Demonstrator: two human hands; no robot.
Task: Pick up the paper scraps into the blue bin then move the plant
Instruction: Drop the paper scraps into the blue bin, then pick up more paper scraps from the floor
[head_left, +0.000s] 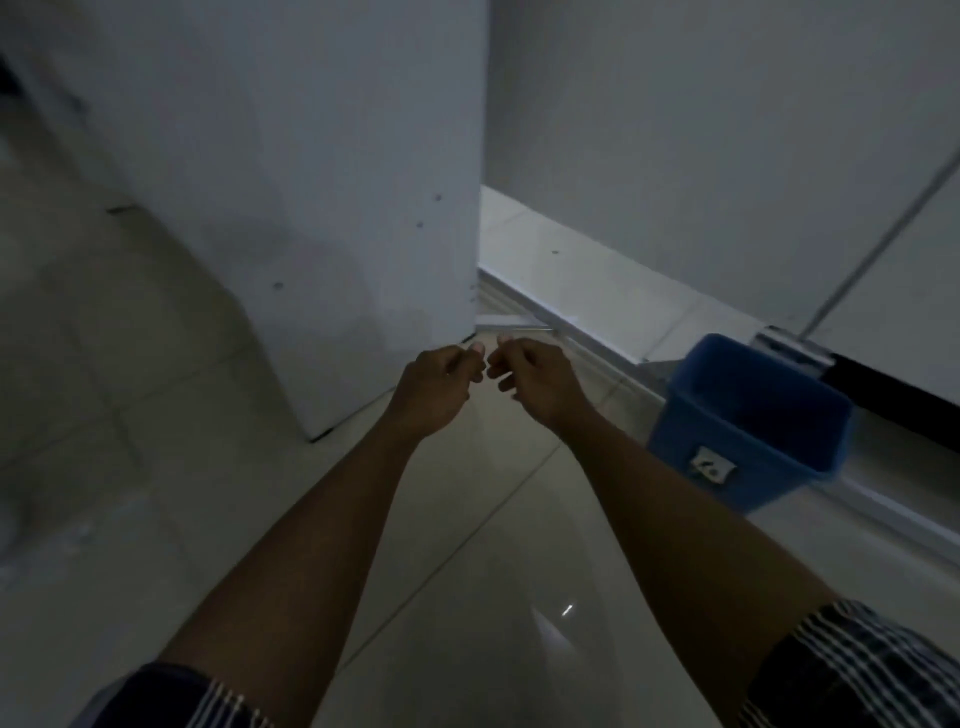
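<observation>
Both my arms reach forward over the tiled floor. My left hand (439, 384) and my right hand (530, 382) hover close together near the foot of a white pillar, fingers loosely curled, almost touching each other. I see nothing held in either hand. The blue bin (748, 431) stands on the floor to the right of my right hand, its mouth open and dark inside, with a small white label on its near side. No paper scraps and no plant are visible in this dim view.
A white pillar (311, 208) rises just ahead of my left hand. A sliding door track (571, 332) and glass door with a metal fitting (789, 348) run behind the bin. Glossy floor tiles (467, 571) lie below my arms.
</observation>
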